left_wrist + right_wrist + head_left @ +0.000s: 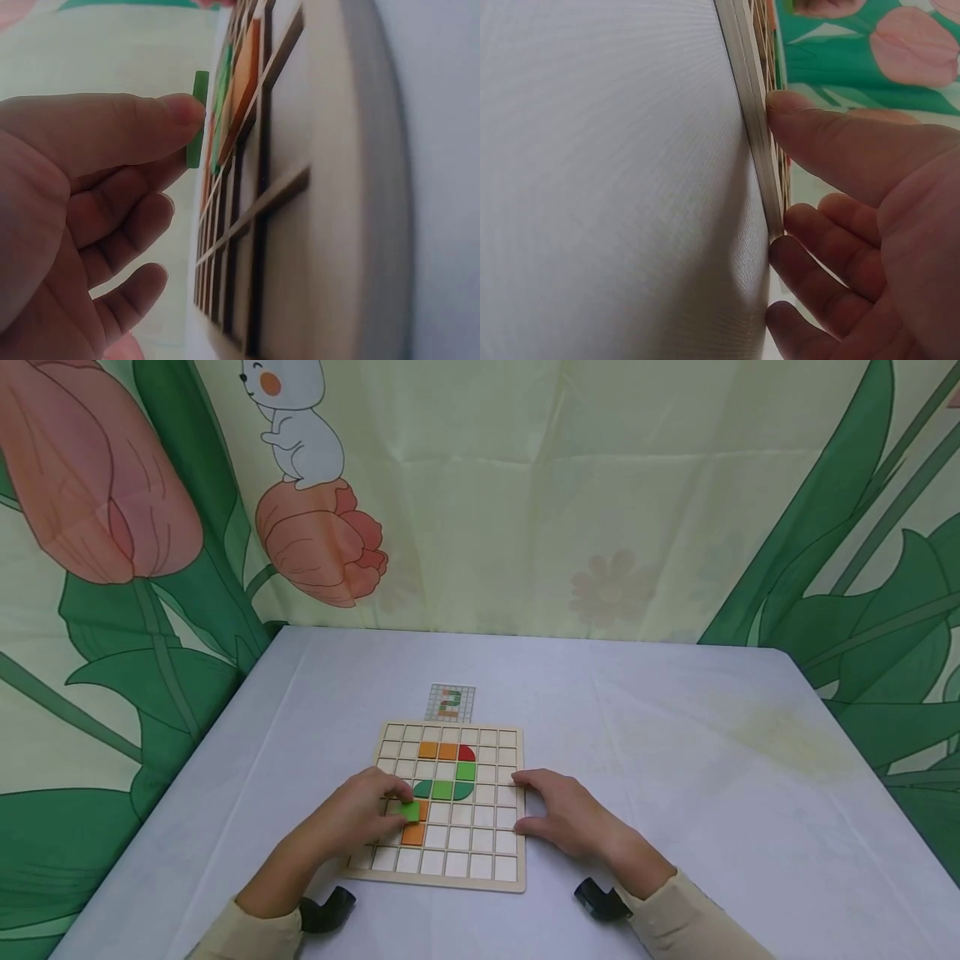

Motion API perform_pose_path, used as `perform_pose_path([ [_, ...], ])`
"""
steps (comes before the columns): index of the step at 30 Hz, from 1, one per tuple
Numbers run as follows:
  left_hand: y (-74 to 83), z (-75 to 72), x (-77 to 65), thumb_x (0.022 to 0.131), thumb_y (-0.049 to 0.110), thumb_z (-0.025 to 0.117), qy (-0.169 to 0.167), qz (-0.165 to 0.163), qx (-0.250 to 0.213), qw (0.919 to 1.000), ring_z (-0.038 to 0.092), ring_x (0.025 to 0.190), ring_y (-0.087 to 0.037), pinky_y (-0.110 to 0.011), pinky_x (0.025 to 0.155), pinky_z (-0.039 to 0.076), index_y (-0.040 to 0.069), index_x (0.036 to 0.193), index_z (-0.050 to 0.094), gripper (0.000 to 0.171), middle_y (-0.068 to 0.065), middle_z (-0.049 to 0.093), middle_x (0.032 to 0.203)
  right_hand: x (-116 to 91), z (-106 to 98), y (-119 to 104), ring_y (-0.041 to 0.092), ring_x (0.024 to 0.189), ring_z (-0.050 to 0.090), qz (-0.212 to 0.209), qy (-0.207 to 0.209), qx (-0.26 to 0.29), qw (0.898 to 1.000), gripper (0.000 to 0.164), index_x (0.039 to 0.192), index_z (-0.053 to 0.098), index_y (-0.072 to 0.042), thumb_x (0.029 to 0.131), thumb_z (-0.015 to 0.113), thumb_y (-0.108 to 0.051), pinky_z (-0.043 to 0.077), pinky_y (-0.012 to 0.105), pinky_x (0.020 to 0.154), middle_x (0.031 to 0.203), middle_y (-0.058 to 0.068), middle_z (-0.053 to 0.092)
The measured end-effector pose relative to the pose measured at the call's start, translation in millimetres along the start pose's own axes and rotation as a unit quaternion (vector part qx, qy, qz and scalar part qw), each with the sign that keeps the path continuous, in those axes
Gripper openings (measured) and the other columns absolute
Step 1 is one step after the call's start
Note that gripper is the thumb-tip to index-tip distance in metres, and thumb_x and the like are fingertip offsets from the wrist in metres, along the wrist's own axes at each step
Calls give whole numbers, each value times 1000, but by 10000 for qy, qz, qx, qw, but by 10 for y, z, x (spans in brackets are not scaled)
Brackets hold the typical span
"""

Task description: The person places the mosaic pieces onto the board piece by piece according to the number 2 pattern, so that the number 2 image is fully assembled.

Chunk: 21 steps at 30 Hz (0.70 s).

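My left hand (356, 814) pinches a bright green square tile (410, 812) between thumb and fingers, over the lower left of a wooden grid board (510, 885). In the left wrist view the green tile (196, 154) is seen edge-on, apart from the board. Beneath it an orange tile (424, 811) is partly covered, with another orange tile (413, 835) below. Higher on the grid lie two orange tiles, a red quarter-round tile (467, 752), green squares and dark green rounded tiles (462, 791). My right hand (566, 814) rests thumb and fingertips against the board's right edge (756, 142).
Behind the board lies a small card (450, 703) printed with a grid and a coloured figure like a 2. A white cloth (660, 760) covers the table. A curtain with tulips and a white animal hangs behind. Black curved pieces (327, 912) sit at both wrists.
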<state>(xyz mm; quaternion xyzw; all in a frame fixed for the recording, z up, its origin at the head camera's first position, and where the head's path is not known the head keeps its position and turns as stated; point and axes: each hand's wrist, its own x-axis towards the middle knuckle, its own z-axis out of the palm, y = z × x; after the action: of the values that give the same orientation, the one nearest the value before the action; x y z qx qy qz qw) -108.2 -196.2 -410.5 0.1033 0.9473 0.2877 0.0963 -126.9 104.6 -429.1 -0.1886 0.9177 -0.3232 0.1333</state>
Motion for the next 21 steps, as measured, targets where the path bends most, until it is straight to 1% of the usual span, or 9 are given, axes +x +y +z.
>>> perform_pose_path([
  [6,21,65,-1,81,7,83,-122,488,54,9987,54,93,-13,-34,80,50,15,97,74,20,7,63,98,0,-2,-2,27,134,48,29,-10,-12,10000,63,140,55,-7,85,81,-21,37,47,110,140,6,56],
  [10,42,112,7,81,9,83,-137,540,122,9984,53,92,-12,-33,79,50,16,95,74,18,8,62,96,-1,0,-4,26,133,48,47,-10,4,10000,63,140,55,-7,85,81,-21,37,47,110,140,6,56],
  [13,55,145,9,81,10,83,-181,582,91,9981,51,89,-12,-31,77,50,15,96,74,19,9,60,95,-2,0,-6,26,133,49,35,-3,19,10000,63,140,56,-7,84,82,-21,38,47,110,139,5,56],
  [17,67,177,12,81,10,83,-228,734,21,9970,48,85,-13,-28,70,47,14,98,73,20,8,58,95,-3,2,-3,26,133,48,19,7,33,10000,62,139,56,-7,84,82,-21,38,47,110,139,5,56],
  [21,73,192,10,82,11,82,-281,808,-50,9963,48,87,-12,-29,72,48,15,99,73,20,8,58,96,-5,6,5,27,133,48,13,6,53,10000,62,140,55,-7,85,81,-21,37,47,110,139,5,56],
])
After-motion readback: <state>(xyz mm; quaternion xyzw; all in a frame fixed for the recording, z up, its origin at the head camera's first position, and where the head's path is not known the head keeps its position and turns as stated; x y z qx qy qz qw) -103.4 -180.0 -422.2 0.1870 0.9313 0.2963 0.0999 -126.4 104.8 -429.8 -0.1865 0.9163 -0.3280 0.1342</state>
